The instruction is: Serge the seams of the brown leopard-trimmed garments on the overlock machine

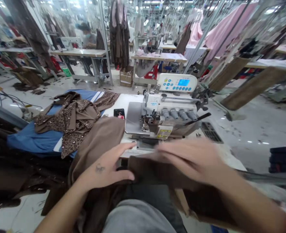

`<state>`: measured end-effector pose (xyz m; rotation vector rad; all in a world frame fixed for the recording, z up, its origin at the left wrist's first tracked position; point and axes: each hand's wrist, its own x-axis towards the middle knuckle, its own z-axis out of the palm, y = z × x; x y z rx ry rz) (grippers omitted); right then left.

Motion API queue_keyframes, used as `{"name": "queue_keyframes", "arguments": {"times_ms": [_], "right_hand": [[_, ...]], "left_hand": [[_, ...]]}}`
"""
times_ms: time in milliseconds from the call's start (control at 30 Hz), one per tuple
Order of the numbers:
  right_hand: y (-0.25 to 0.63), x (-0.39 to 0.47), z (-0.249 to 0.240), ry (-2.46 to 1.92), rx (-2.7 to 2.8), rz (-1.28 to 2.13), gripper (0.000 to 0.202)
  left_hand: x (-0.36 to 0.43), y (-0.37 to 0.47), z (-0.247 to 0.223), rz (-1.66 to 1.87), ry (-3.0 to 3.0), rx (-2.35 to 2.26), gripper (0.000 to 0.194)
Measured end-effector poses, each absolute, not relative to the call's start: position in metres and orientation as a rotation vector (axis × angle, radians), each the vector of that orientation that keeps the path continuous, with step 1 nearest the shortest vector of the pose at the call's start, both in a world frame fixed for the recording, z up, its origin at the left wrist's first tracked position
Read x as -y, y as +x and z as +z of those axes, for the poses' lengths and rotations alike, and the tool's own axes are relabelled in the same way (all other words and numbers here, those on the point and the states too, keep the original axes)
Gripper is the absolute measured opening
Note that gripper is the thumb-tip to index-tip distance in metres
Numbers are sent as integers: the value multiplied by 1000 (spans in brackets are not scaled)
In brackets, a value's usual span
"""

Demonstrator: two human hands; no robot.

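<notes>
My left hand [105, 170] is open, thumb and fingers spread, beside the left edge of a dark brown fabric piece [147, 170] in front of the machine table. My right hand [191, 155], smeared by motion, is closed on the top edge of that fabric; its fingertips are blurred. Just beyond both hands stands an overlock sewing machine [169, 106] with a metal plate [133, 118] on its left and a lit control panel [178, 82]. A lighter brown cloth [101, 132] hangs over the table edge by my left forearm.
Leopard-print pieces [77, 113] lie on blue cloth [31, 139] at the left. A phone [119, 114] rests on the white tabletop left of the machine. Brown fabric rolls [257, 87] stick out at right. Behind are a cardboard box [126, 76], other tables and a seated person [86, 40].
</notes>
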<state>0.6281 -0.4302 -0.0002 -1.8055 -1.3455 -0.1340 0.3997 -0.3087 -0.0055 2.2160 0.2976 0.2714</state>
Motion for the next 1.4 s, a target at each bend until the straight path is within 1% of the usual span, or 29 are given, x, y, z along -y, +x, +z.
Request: {"name": "queue_keyframes", "arguments": {"times_ms": [33,100,200,233,267,300,333,400,433,500,533,600,667,733,767,833,900,967,1000,1067,1167,1233,1267,1333,1400], "right_hand": [[627,425,3,-1765,1479,-30,42],[626,418,2,-1643,1763,313,30],[629,419,-16,-1427,1964,940,33],[631,422,-25,-1382,1925,1089,32],[634,424,-34,-1373,1825,1164,33],[636,425,-44,-1397,1669,1156,34],[638,425,-53,-1442,1479,1071,35],[638,420,-72,-1510,1135,799,39],[637,417,-82,-1513,1021,686,40],[632,410,-99,-1495,909,565,40],[630,409,-107,-1483,888,550,40],[627,410,-118,-1473,864,553,41],[628,416,-123,-1483,825,527,43],[630,426,-123,-1494,796,429,39],[631,431,-122,-1498,801,358,35],[630,439,-120,-1502,868,244,26],[623,443,-117,-1513,961,263,20],[613,440,-115,-1530,1031,399,32],[608,437,-114,-1537,1053,476,34],[600,432,-113,-1543,1080,554,29],[599,427,-112,-1575,1036,421,36],[604,426,-113,-1595,982,319,36],[607,425,-114,-1596,980,330,36],[612,424,-118,-1588,1039,460,37],[615,425,-123,-1592,1110,587,42]], "left_hand": [[308,408,-14,379,2140,-365,58],[297,419,-28,534,2035,-556,35],[263,422,-31,724,2043,-779,36],[251,421,-26,802,2079,-812,34],[240,422,-21,906,2130,-847,33],[233,425,-16,1029,2192,-880,32],[231,431,-14,1143,2266,-875,33],[237,448,-17,1202,2457,-692,39],[246,458,-22,1126,2552,-551,42],[264,478,-36,900,2647,-356,46],[270,486,-42,827,2649,-352,46],[275,498,-50,807,2574,-466,47],[268,502,-50,825,2416,-539,38],[259,498,-45,842,2241,-546,23],[255,494,-42,872,2185,-536,18],[255,486,-37,977,2180,-487,17],[261,485,-33,1063,2268,-370,18],[270,491,-32,1056,2348,-239,15],[274,496,-32,1035,2366,-202,13],[279,508,-34,1030,2371,-211,7],[277,515,-39,1080,2340,-308,3],[274,513,-41,1101,2328,-348,6],[272,511,-42,1104,2326,-357,8],[270,508,-42,1093,2332,-357,12],[267,507,-41,1073,2339,-362,15]]}}
